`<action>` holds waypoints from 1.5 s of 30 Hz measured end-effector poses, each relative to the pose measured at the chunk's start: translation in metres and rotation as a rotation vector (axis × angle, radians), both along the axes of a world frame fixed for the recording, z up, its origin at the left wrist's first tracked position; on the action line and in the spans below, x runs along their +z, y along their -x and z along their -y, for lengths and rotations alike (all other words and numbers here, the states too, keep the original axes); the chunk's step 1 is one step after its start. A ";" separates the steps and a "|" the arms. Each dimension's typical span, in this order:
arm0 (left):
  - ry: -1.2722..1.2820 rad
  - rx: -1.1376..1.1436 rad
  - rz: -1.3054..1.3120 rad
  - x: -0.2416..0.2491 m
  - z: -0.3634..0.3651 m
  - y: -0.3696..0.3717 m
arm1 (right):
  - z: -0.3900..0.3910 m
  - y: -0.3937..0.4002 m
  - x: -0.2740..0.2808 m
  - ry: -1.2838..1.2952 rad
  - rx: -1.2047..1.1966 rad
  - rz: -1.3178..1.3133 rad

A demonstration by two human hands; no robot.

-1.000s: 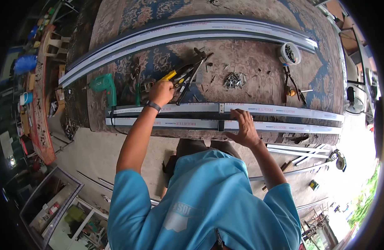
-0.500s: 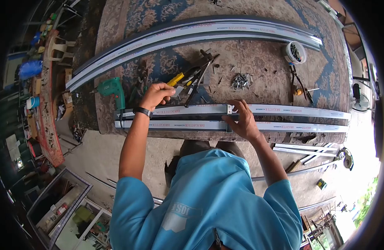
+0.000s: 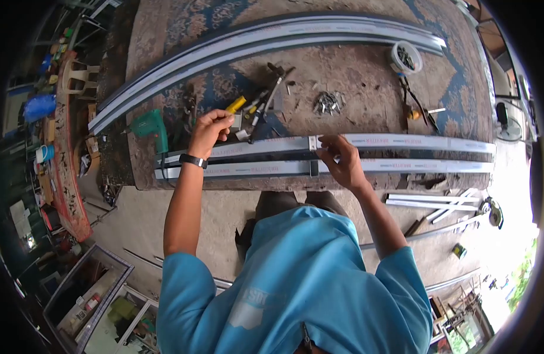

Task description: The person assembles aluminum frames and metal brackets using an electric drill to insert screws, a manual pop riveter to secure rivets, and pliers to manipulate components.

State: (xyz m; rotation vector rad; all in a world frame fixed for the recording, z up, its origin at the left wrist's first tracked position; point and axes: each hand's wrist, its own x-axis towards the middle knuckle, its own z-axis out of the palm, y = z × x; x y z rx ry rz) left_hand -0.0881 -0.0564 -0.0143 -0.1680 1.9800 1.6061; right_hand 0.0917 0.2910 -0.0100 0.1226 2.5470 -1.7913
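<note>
From my end I see both hands out over the cloth-covered tabletop [image 3: 366, 88]. The left hand [image 3: 210, 134] hangs above the left part of the upper strip [image 3: 401, 141], near the yellow handle [image 3: 236, 105]. Its fingers are drawn closed at the tips; I can't make out whether anything small is pinched there.

The right hand [image 3: 342, 160] is over the middle of the two near strips, its thumb and forefinger just beside the silver clip [image 3: 312, 143] on the upper one. Those fingers are curled, and I cannot tell whether they grip anything. The lower strip [image 3: 401, 166] runs alongside, at the tabletop's near edge.

The green drill [image 3: 149, 125] lies to the left, loose screws [image 3: 328, 103] are beyond the right hand, and the white tub [image 3: 417, 61] sits at far right, beside the far strips [image 3: 272, 33].
</note>
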 end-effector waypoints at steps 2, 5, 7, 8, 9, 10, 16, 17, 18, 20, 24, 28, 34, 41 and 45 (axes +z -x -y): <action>-0.076 -0.149 -0.139 0.007 -0.026 -0.027 | -0.005 -0.006 -0.010 0.111 -0.032 0.013; -0.058 -0.495 -0.603 0.032 -0.078 -0.073 | -0.014 -0.017 0.000 0.227 0.074 0.124; -0.017 -0.641 -0.810 0.040 -0.103 -0.102 | -0.018 -0.024 0.005 0.297 0.167 0.215; -0.025 -0.665 -0.775 0.041 -0.111 -0.115 | -0.016 -0.029 0.009 0.362 0.181 0.204; -0.025 -0.686 -0.776 0.037 -0.116 -0.124 | -0.014 -0.035 0.007 0.434 0.173 0.230; -0.019 -0.674 -0.786 0.033 -0.119 -0.131 | -0.011 -0.042 0.001 0.506 0.165 0.254; 0.004 -0.465 -0.798 0.022 -0.141 -0.163 | 0.006 -0.073 -0.036 0.671 -0.064 0.338; -0.081 -0.416 -0.566 0.015 -0.139 -0.172 | 0.008 -0.076 -0.040 0.643 -0.082 0.350; -0.051 -0.441 -0.596 0.004 -0.137 -0.176 | 0.011 -0.078 -0.040 0.614 -0.099 0.365; 0.007 -0.493 -0.651 -0.011 -0.133 -0.178 | 0.016 -0.079 -0.037 0.609 -0.145 0.388; 0.036 -0.483 -0.665 -0.013 -0.135 -0.178 | 0.011 -0.079 -0.037 0.614 -0.174 0.410; 0.049 -0.469 -0.734 -0.016 -0.133 -0.177 | 0.004 -0.073 -0.008 -0.127 0.022 0.053; 0.022 -0.430 -0.519 -0.011 -0.131 -0.180 | -0.003 -0.074 -0.028 -0.508 0.329 -0.265; 0.039 -0.523 -0.619 -0.008 -0.129 -0.188 | 0.017 -0.098 -0.016 -0.480 0.220 -0.042; 0.131 -0.506 -0.632 -0.013 -0.125 -0.172 | 0.013 -0.110 -0.013 -0.079 0.123 0.281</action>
